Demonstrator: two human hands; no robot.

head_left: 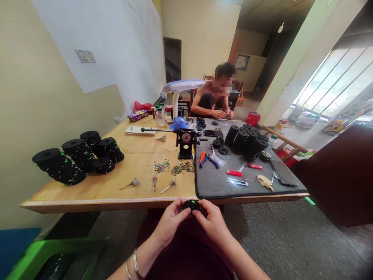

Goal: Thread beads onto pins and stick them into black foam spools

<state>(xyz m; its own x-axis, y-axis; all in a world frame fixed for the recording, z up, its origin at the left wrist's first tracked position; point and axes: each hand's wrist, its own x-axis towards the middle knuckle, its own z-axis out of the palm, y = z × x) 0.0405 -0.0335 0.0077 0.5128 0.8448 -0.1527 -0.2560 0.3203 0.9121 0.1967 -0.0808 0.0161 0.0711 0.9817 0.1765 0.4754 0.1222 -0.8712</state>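
Note:
Between my two hands, just in front of the table's near edge, is a black foam spool [192, 205] with small green-yellow bits on it. My left hand [176, 215] grips its left side, thumb on top. My right hand [211, 217] pinches the right side, fingers bent around it. Beyond the hands, small bundles tipped with fine bristles [134, 181] lie on the wooden tabletop. Farther in are a pile of multicoloured beads [162, 166] and a pile of brass-coloured beads [183, 168]. Behind them stands a black clamp-like device [185, 144] with a long rod.
Stacked black foam spools [72, 155] stand at left, and more black spools [246, 138] at right. Pliers [208, 160], snips [237, 181] and a phone [284, 174] lie on the grey mat [210, 182]. A desk lamp [176, 105] rises behind; a co-worker [211, 97] sits across the table.

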